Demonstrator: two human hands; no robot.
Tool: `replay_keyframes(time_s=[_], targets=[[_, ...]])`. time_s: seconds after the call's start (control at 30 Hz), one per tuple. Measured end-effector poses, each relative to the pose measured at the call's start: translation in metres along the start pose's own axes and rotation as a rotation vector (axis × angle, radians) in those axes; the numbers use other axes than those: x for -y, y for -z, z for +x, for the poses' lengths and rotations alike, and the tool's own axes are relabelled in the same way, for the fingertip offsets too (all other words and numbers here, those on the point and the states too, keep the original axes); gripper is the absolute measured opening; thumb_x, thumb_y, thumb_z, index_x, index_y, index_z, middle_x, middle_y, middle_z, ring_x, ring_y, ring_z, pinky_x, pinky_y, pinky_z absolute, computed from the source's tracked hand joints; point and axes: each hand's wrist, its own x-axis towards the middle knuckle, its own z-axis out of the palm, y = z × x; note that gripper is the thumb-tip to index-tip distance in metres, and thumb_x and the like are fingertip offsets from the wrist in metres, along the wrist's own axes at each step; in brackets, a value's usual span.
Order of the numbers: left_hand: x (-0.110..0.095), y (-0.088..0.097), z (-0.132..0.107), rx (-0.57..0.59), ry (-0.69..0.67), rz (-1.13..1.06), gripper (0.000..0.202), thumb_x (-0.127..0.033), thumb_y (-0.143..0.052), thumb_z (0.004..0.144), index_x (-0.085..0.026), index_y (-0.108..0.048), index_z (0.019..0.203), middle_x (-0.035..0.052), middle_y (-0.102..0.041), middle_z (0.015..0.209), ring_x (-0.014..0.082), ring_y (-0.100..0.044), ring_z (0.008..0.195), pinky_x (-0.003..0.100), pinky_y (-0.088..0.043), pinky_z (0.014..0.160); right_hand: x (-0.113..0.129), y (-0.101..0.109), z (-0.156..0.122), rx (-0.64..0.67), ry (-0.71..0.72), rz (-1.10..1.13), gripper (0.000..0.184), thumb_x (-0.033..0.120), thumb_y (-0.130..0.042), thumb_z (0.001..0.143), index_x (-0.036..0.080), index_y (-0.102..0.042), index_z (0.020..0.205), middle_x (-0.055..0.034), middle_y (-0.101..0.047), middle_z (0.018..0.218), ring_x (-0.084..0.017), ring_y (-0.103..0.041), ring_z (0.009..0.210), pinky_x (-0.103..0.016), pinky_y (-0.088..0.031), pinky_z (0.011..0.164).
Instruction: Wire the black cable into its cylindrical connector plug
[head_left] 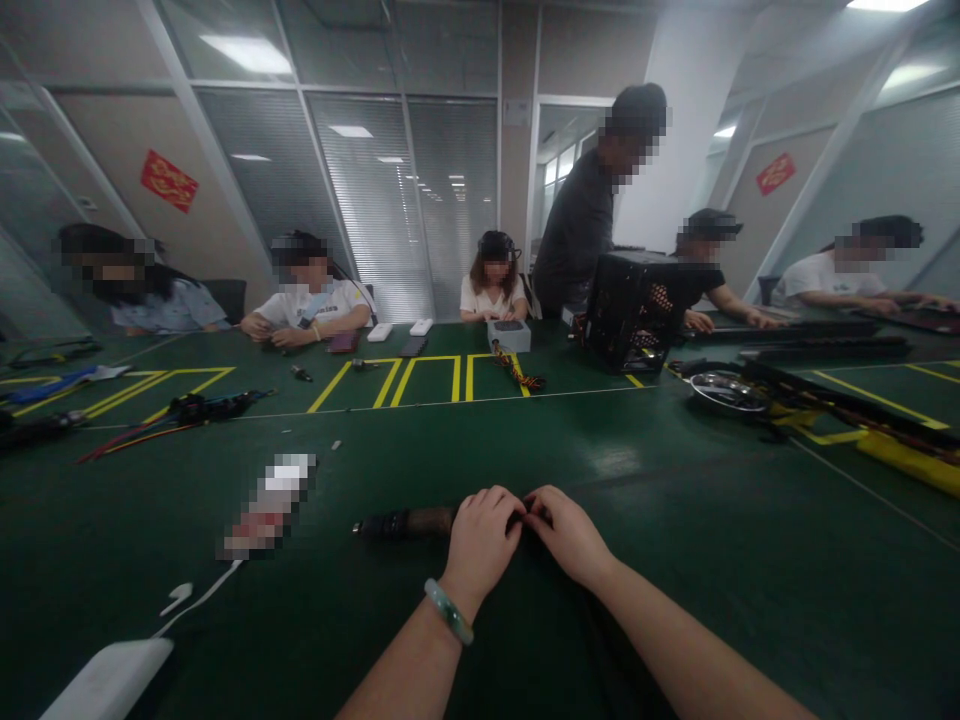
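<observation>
Both my hands rest on the green table near its front edge, knuckles up and fingers curled under. My left hand [480, 538], with a pale green bangle at the wrist, is closed over the right end of a dark rod-like tool [405, 523] that lies flat and sticks out to the left. My right hand [568, 535] touches the left one, its fingertips pinched on a small dark part between them that I cannot make out.
A blurred-out flat object [268, 505] lies left of the tool, a white device [105, 680] with a cord at the near left corner. Farther off: cable bundles [187, 410], a grey box [509, 335], a black computer case [637, 310], a fan [727, 390]. Several people sit around the table; one stands.
</observation>
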Motion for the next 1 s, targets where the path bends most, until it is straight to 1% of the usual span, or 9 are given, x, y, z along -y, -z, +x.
replay_keyframes(time_s=[0.17, 0.37, 0.5, 0.63, 0.73, 0.87, 1.0], targets=[[-0.001, 0.003, 0.000, -0.001, -0.019, 0.004, 0.016, -0.016, -0.054, 0.087, -0.026, -0.060, 0.097, -0.0009, -0.057, 0.102, 0.0178, -0.052, 0.096, 0.033, -0.038, 0.085, 0.002, 0.000, -0.004, -0.016, 0.016, 0.023, 0.010, 0.017, -0.055, 0.087, 0.020, -0.054, 0.079, -0.0025, -0.060, 0.105, -0.017, -0.058, 0.099, -0.027, -0.045, 0.086], [0.000, 0.000, 0.000, 0.028, 0.017, -0.011, 0.017, -0.019, -0.052, 0.088, -0.024, -0.058, 0.103, 0.0008, -0.057, 0.106, 0.0189, -0.051, 0.099, 0.035, -0.039, 0.088, 0.001, 0.002, -0.004, -0.009, 0.013, 0.038, 0.008, 0.016, -0.057, 0.086, 0.020, -0.056, 0.079, -0.0040, -0.060, 0.108, -0.019, -0.058, 0.100, -0.031, -0.047, 0.086], [0.001, -0.002, 0.000, 0.025, 0.017, -0.020, 0.013, -0.020, -0.054, 0.087, -0.024, -0.059, 0.099, 0.0004, -0.057, 0.104, 0.0188, -0.052, 0.097, 0.035, -0.039, 0.087, -0.002, 0.002, -0.004, 0.000, 0.011, 0.057, 0.008, 0.017, -0.058, 0.086, 0.020, -0.057, 0.078, -0.0034, -0.059, 0.110, -0.019, -0.057, 0.102, -0.031, -0.046, 0.088], [0.000, 0.000, 0.000, 0.037, 0.002, -0.016, 0.014, -0.020, -0.053, 0.088, -0.026, -0.061, 0.098, 0.0001, -0.057, 0.106, 0.0192, -0.051, 0.098, 0.036, -0.039, 0.087, -0.004, 0.003, -0.003, 0.034, -0.014, 0.066, 0.008, 0.018, -0.061, 0.085, 0.020, -0.058, 0.077, -0.0039, -0.058, 0.112, -0.019, -0.057, 0.104, -0.032, -0.046, 0.090], [0.000, 0.000, 0.000, 0.027, -0.012, -0.017, 0.013, -0.020, -0.054, 0.088, -0.026, -0.062, 0.096, -0.0006, -0.057, 0.105, 0.0186, -0.051, 0.097, 0.035, -0.039, 0.086, -0.005, 0.005, -0.003, 0.053, -0.020, 0.069, 0.008, 0.016, -0.062, 0.083, 0.019, -0.058, 0.076, -0.0044, -0.057, 0.114, -0.018, -0.059, 0.100, -0.031, -0.047, 0.088], [0.002, -0.002, 0.000, 0.020, -0.014, -0.014, 0.013, -0.021, -0.053, 0.089, -0.026, -0.062, 0.096, -0.0007, -0.057, 0.105, 0.0186, -0.052, 0.097, 0.035, -0.039, 0.085, -0.006, 0.010, -0.004, 0.092, 0.021, 0.101, 0.007, 0.013, -0.059, 0.083, 0.019, -0.060, 0.081, -0.0045, -0.055, 0.119, -0.017, -0.059, 0.097, -0.029, -0.049, 0.084], [0.002, -0.003, 0.001, 0.027, -0.013, 0.000, 0.013, -0.022, -0.053, 0.089, -0.027, -0.062, 0.098, -0.0003, -0.057, 0.106, 0.0190, -0.052, 0.098, 0.035, -0.039, 0.085, -0.005, 0.010, -0.004, 0.078, 0.059, 0.087, 0.010, 0.010, -0.056, 0.084, 0.019, -0.061, 0.083, -0.0054, -0.056, 0.115, -0.018, -0.058, 0.100, -0.030, -0.048, 0.087]])
